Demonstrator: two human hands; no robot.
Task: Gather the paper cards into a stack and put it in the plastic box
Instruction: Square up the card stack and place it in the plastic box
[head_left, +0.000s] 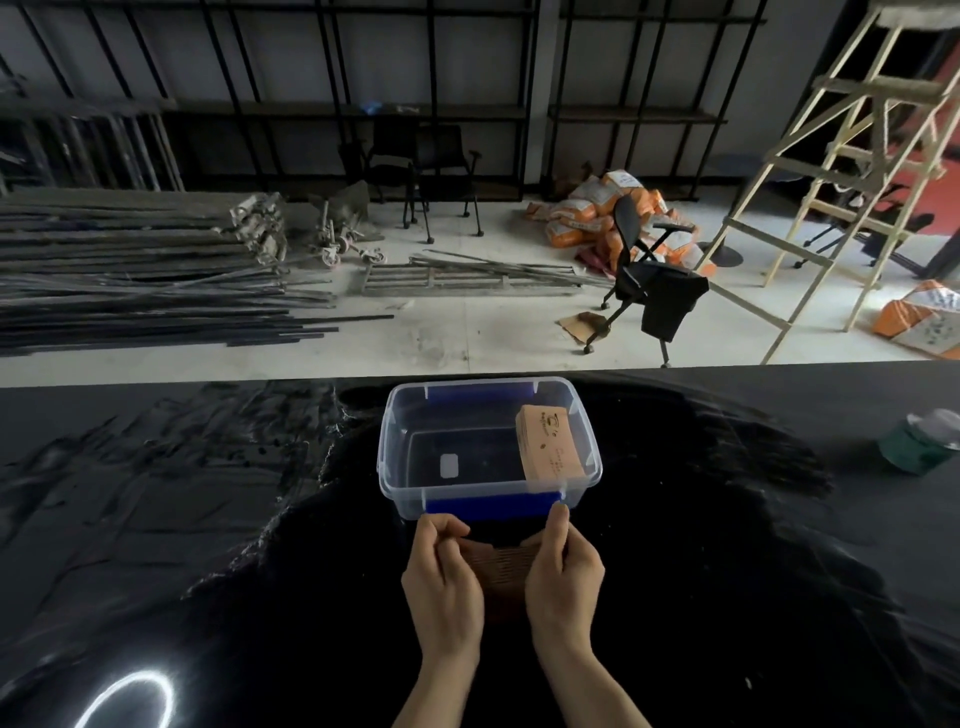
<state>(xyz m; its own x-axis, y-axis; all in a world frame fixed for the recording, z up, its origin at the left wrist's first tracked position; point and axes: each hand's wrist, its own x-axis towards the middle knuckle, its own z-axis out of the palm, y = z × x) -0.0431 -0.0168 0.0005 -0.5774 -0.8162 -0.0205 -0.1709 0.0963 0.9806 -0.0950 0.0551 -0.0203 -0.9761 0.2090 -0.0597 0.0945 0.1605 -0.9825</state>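
Just before the plastic box (488, 447), left hand (441, 582) and right hand (563, 577) clamp the card stack (498, 569) between them.

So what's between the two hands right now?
The card stack, pinched by both the left hand and right hand, just short of the box. Head view.

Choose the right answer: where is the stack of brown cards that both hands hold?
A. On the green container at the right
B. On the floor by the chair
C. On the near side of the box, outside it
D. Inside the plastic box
C: the left hand and right hand grip the stack of cards in front of the plastic box, outside its near wall.
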